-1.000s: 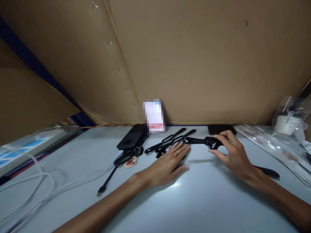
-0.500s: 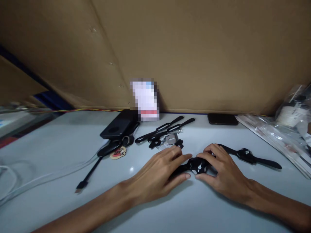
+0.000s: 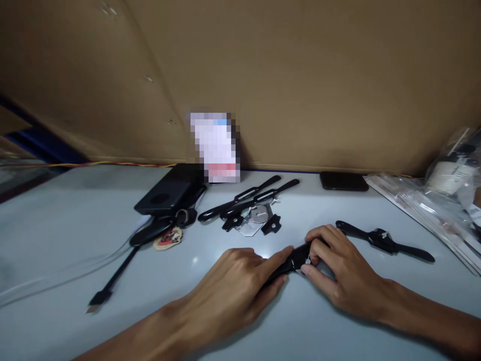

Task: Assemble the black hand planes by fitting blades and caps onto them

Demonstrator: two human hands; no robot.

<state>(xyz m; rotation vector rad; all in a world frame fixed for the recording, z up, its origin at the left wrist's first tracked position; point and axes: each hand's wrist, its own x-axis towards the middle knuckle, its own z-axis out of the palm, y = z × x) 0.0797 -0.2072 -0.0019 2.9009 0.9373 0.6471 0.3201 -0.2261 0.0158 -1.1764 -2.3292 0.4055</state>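
A black spokeshave [image 3: 298, 256] lies between my hands at the front of the table. Its left handle is wrapped by my left hand [image 3: 244, 278]. My right hand [image 3: 336, 263] is closed on the middle, thumb and fingers at the small silver screw [image 3: 308, 261]; the right handle is mostly hidden behind it. Right of my hands rests another spokeshave [image 3: 384, 240] with its cap fitted. Farther back lie two bare spokeshave bodies [image 3: 240, 198], with flat silver blades [image 3: 259, 214] and black caps [image 3: 271, 224] in front of them.
Left of the bodies are a black box-shaped device [image 3: 169, 189], a short USB cable [image 3: 116, 281] and a flat colourful charm [image 3: 168, 238]. A blurred-out upright screen [image 3: 217, 148] leans on the cardboard wall [image 3: 300, 75]. A dark phone [image 3: 343, 181] and plastic packages [image 3: 424, 210] are at the right.
My right fingers have moved onto the screw at the spokeshave's middle. The left hand has shifted slightly down and left, uncovering the blades and caps. The view has turned a little.
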